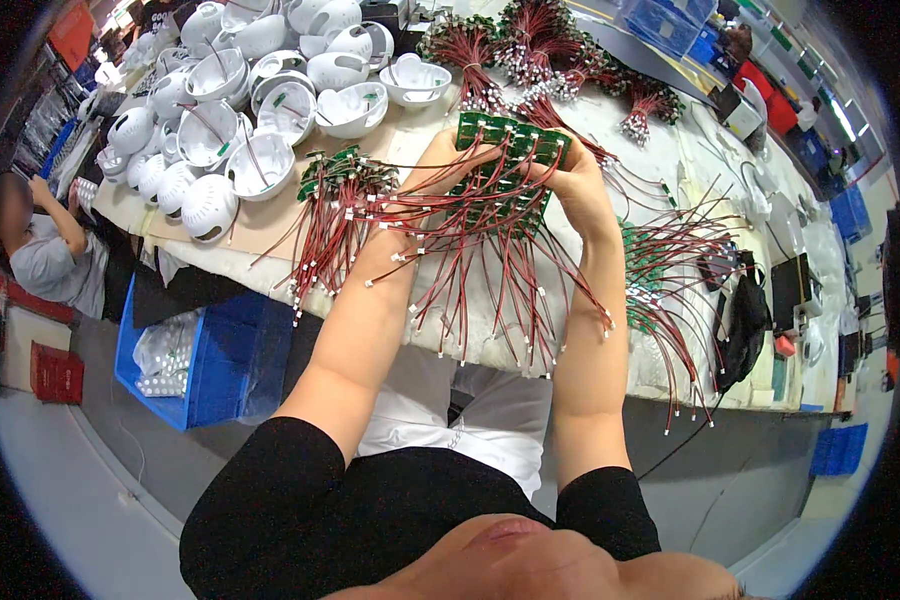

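Nearest the lens: black sleeves and bare forearms rising from the lower edge, white trousers below them.

Long workbench (660, 130) under pale sheeting, running from upper left to right edge. Blue plastic crate (210, 370) on the floor at its near left side, clear bag of small white parts inside. Another person in a grey shirt (45, 265) far left, arm raised, separate from the wearer's hands.

Heap of white dome-shaped plastic housings (240, 90) covering the upper-left bench, most lying open side up, a few with wires inside. Bundles of red-black wire harnesses (540, 50) with white connectors at top centre, well apart from the hands. Black bag (742, 325) at the right bench edge.

Loose pile of green boards with red-black leads (335, 200) lying on the bench just left of the left forearm. Similar pile (660, 280) right of the right forearm, leads hanging over the bench edge.

Held above the bench: stack of small green circuit boards (510, 150), fanned, red-black leads with white plugs dangling down between the forearms.

Left hand (448, 158) closed on the left end of the stack, fingers wrapped over the board edges. Right hand (575, 180) clamped on the right end, thumb across the front.
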Motion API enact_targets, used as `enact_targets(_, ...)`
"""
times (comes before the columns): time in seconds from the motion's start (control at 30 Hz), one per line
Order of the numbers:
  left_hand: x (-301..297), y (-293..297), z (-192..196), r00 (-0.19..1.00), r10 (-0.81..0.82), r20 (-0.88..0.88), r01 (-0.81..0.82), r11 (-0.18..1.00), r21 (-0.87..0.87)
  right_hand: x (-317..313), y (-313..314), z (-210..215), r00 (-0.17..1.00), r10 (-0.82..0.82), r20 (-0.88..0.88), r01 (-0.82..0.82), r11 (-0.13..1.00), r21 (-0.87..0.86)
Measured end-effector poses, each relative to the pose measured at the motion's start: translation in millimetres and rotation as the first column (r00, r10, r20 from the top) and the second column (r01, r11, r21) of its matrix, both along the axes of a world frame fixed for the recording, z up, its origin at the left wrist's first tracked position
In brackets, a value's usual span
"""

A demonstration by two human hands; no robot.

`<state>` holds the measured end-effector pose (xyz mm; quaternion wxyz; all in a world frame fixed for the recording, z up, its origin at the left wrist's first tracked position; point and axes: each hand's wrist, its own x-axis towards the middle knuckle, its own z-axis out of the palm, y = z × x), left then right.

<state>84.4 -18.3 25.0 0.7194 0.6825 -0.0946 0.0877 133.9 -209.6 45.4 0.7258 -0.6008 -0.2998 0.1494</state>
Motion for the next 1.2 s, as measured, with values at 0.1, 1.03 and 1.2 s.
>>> enact_targets(0.1,0.6,0.6,-2.2,0.999,0.034,-0.013,-0.034,0.999,0.009,-0.9,1.4,-0.5,0.999,0.01,-0.044,-0.009,1.0,0.013)
enact_targets(1.03,-4.4,-21.2,0.4,0.912,0.385,0.143,-0.41,0.879,0.246,-2.9,26.5,-19.6,0.913,-0.365,0.185,0.385,0.919,-0.088)
enact_targets(1.2,1.0,-20.6,-6.3,0.87,0.463,0.171,-0.493,0.83,0.261,0.8,29.4,-23.8,0.944,-0.312,0.104,0.316,0.949,-0.02)
